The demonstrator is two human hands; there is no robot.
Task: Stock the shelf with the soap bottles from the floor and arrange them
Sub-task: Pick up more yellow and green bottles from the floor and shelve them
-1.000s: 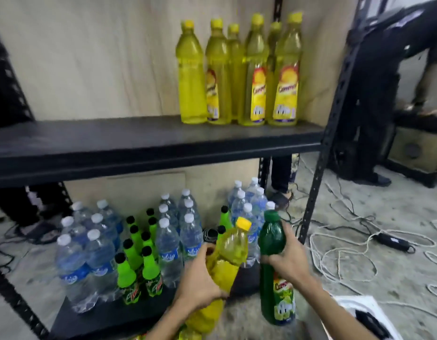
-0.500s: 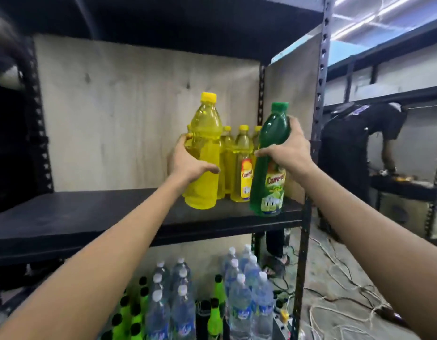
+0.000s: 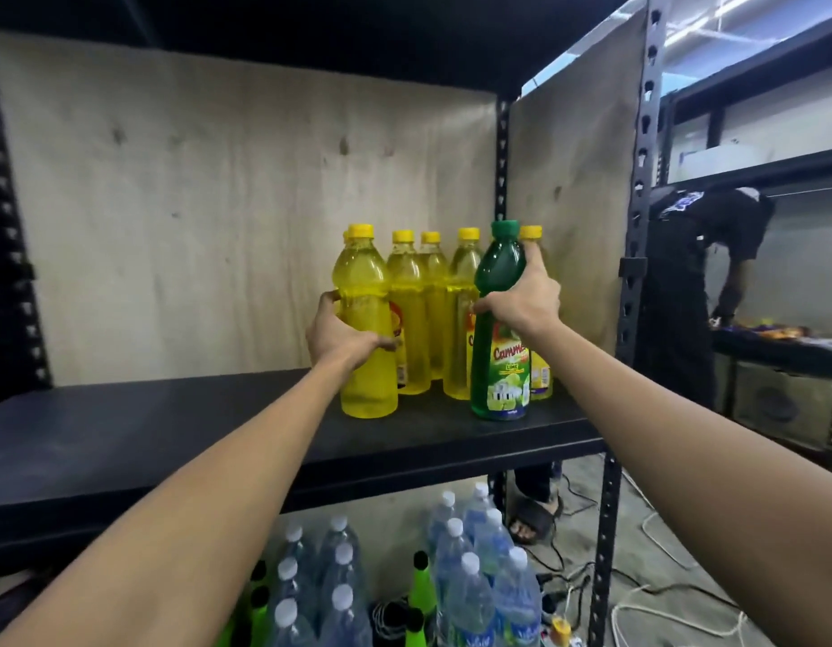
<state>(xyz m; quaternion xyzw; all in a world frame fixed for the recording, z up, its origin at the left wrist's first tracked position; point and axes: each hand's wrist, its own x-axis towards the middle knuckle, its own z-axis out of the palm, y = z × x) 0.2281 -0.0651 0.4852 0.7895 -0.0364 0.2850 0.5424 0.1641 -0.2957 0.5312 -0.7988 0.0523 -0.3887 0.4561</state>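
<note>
My left hand (image 3: 341, 336) grips a yellow soap bottle (image 3: 365, 319) that stands on the black shelf (image 3: 171, 431), at the left front of a group of several yellow soap bottles (image 3: 416, 310). My right hand (image 3: 521, 303) holds a green soap bottle (image 3: 500, 366) by its neck. Its base rests on the shelf at the right front of the group, label facing me. Both bottles are upright.
The shelf's left half is bare. A plywood back panel (image 3: 218, 203) and a steel upright (image 3: 635, 203) bound it. Water bottles (image 3: 470, 576) and green soda bottles (image 3: 421, 586) fill the lower shelf. A person in black (image 3: 694, 282) bends over at the right; cables (image 3: 661, 600) lie on the floor.
Both hands lifted the yellow and green bottles from low down up to the shelf and set them down at the front of the yellow group. The view rose with them.
</note>
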